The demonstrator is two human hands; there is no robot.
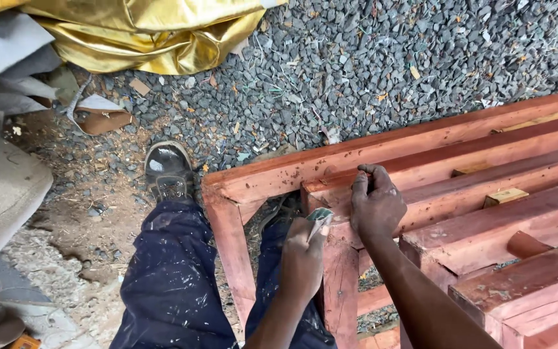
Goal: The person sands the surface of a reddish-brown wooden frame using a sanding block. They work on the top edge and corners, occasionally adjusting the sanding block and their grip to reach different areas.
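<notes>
Now the left hand (pixel 303 249) grips folded sandpaper (pixel 320 216) at the red wooden frame (pixel 421 139) rail end; right hand (pixel 376 203) is closed, fingers pressing on the rail. Sanding step, approx. mid-work; next stroke prob. needs steady pressure along the edge.

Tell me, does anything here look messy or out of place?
Yes: a crumpled gold foil sheet lies heaped on the gravel at top left, and the person's dark trousers are speckled with pale spots. The reddish wooden frame itself looks sound.

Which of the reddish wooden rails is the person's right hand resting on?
The right hand rests on the second rail from the gravel, at its near cut end; the outermost rail and the nearer ones lie untouched.
</notes>
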